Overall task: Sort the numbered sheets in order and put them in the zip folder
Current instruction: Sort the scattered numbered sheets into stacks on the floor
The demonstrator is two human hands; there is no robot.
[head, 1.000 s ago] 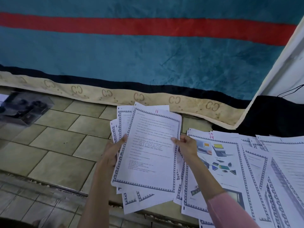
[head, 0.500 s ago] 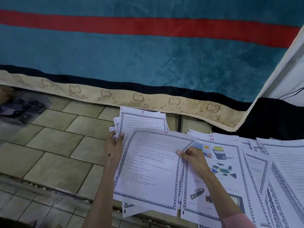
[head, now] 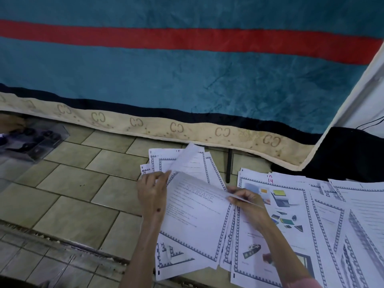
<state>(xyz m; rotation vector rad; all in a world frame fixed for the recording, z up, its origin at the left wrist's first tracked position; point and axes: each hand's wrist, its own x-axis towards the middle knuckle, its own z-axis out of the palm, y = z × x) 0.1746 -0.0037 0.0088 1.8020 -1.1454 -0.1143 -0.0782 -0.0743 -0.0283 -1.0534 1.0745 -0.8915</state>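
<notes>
A loose pile of white bordered sheets (head: 182,163) lies on the tiled floor. On top is the sheet headed STORAGE (head: 193,217), its upper part bent forward. My right hand (head: 247,204) pinches that folded top edge at the right. My left hand (head: 152,192) rests on the pile's left edge, fingers on the papers and lifting another sheet (head: 185,156) behind. To the right lies a picture sheet numbered 14 (head: 276,231), partly under my right forearm, with more sheets (head: 353,225) fanned beyond it. No zip folder is recognisable.
A teal blanket (head: 187,84) with a red stripe and beige patterned hem hangs down behind the papers. A clear plastic case (head: 31,142) with dark items sits at far left. A black cloth (head: 349,154) lies at right. A tile step edge (head: 62,244) runs along the front.
The STORAGE sheet, held up a second ago, has come down onto the pile and its top edge now folds forward. Both hands dropped lower; the left shifted onto the pile's edge.
</notes>
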